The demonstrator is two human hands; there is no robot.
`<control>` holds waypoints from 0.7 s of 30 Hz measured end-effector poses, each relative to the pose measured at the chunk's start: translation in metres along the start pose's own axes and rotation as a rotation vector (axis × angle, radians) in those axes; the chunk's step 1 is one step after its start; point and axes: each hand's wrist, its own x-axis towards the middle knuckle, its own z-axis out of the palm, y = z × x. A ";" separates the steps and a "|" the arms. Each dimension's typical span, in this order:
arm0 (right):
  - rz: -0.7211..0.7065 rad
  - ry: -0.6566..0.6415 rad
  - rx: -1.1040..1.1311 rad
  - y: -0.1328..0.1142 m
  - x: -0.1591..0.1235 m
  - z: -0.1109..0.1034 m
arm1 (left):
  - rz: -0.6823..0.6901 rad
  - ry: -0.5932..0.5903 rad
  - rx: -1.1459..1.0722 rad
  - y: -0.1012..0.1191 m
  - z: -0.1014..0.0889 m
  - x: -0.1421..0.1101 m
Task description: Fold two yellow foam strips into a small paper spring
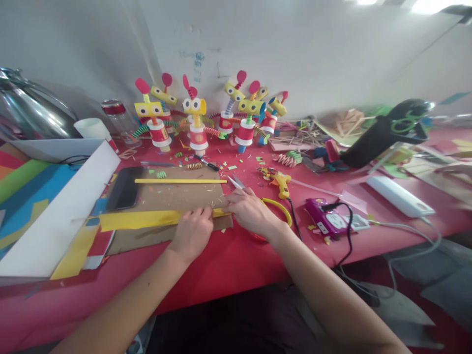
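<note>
Head view shows the left hand (pixel 192 231) curled, fingertips pinching the yellow paper strip (pixel 136 219) that runs out to its left over brown cardboard (pixel 173 196). Right hand (pixel 250 211), touching the strip's end just beside the left hand, grips yellow-handled scissors (pixel 258 201), blades poking up beyond its knuckles. Farther right of that hand on the red bench (pixel 221 265) lie a yellow glue gun (pixel 280 183) and a purple device (pixel 326 219).
</note>
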 end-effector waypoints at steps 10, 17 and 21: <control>0.188 0.126 -0.019 -0.055 -0.014 0.044 | 0.020 0.126 0.006 -0.004 -0.002 -0.002; 0.179 0.133 -0.063 -0.055 -0.015 0.046 | 0.163 0.297 0.044 -0.042 -0.004 -0.009; 0.173 0.148 -0.075 -0.056 -0.015 0.047 | 0.230 0.302 0.087 -0.050 0.002 -0.015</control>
